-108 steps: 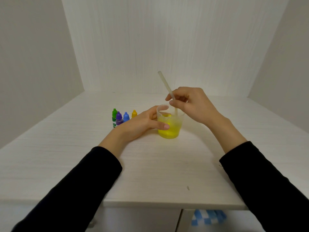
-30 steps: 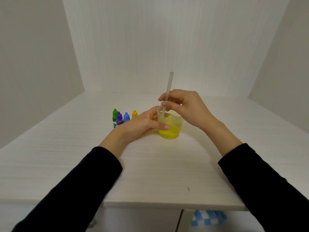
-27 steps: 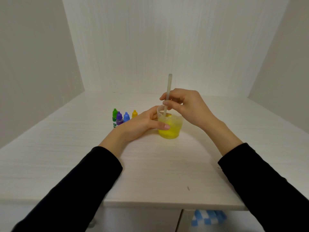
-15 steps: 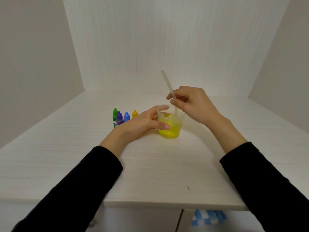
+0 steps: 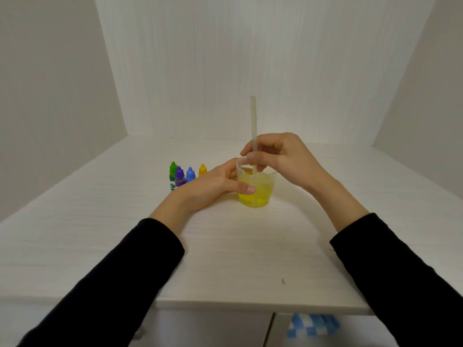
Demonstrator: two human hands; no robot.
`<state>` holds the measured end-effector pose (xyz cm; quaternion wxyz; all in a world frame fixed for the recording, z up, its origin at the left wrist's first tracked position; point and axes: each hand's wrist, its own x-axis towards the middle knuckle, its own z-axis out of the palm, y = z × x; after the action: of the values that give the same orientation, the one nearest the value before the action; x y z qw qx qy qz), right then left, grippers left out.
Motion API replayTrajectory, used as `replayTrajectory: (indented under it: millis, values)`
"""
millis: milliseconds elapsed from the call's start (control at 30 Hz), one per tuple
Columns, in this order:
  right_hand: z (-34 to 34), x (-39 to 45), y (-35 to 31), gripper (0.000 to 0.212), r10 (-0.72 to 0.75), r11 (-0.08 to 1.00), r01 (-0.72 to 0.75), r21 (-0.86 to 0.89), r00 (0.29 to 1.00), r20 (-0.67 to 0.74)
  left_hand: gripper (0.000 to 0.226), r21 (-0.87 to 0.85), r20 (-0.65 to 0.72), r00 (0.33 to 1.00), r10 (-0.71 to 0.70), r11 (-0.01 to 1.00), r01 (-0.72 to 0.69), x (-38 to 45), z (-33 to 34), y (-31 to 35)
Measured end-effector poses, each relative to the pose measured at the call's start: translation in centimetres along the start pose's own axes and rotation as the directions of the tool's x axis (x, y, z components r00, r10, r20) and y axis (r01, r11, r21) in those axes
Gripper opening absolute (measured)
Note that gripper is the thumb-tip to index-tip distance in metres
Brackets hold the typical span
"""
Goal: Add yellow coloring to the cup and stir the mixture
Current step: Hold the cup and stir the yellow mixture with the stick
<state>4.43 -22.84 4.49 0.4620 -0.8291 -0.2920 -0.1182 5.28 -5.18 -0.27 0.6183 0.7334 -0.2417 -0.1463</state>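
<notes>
Small clear plastic cup [image 5: 258,189]: stands upright on the white wood-grain counter [image 5: 225,246], about midway across it and nearer its far edge than its near edge. Filled roughly two-thirds with yellow liquid [image 5: 254,196].

Pale translucent stirring stick [image 5: 253,131]: near vertical, lower end inside the cup at its left inner side, upper end well above the rim.

Right hand [image 5: 283,159]: above and just right of the cup, fingers curled, thumb and fingertips pinching the stick just over the rim.

Left hand [image 5: 213,189]: rests on the counter left of the cup, fingers curved around the cup's left wall, thumb lying across its near side.

Black long sleeves [image 5: 120,284]: cover both forearms, which reach in over the counter's near edge.

Four small dropper bottles: clustered upright just beyond the left hand, toward the far left of the counter. Green-capped bottle [image 5: 172,175], purple bottle [image 5: 180,176], blue bottle [image 5: 190,174], yellow-orange bottle [image 5: 202,170]; the last three partly hidden by the hand.

Blue-and-white checked item [image 5: 313,326]: below the counter's near edge, identity unclear.
</notes>
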Motion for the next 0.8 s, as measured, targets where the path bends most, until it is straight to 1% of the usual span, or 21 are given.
replayTrajectory:
  millis: [100, 233, 400, 600, 700, 800]
  values:
    - [0.1, 0.0, 0.1, 0.008, -0.001, 1.000, 0.001, 0.002, 1.000, 0.002, 0.057, -0.002, 0.010, 1.000, 0.003, 1.000, -0.003, 0.0, 0.0, -0.1]
    - [0.3, 0.2, 0.3, 0.010, 0.002, 1.000, -0.002, 0.006, 1.000, -0.011, 0.060, -0.005, -0.001, 1.000, 0.001, 1.000, -0.001, 0.1, 0.1, 0.0]
    - [0.4, 0.3, 0.6, 0.010, -0.003, 1.000, 0.002, -0.021, 0.999, -0.039, 0.059, -0.012, 0.003, 1.000, 0.000, 1.000, 0.000, 0.1, 0.1, -0.1]
    - [0.2, 0.6, 1.1, 0.010, -0.027, 0.990, 0.016, -0.139, 0.996, -0.081, 0.054, -0.034, 0.024, 1.000, 0.009, 0.999, -0.008, 0.1, 0.1, 0.0]
    - [-0.1, 0.7, 1.2, 0.010, -0.051, 0.971, 0.034, -0.237, 0.996, -0.067, 0.060, -0.034, 0.009, 1.000, -0.003, 0.999, 0.003, 0.2, -0.1, -0.2]
    - [-0.5, 0.7, 1.3, 0.010, -0.056, 0.956, 0.032, -0.291, 0.996, -0.074, 0.070, -0.026, -0.013, 0.999, -0.038, 0.999, 0.037, 0.3, -0.2, -0.3]
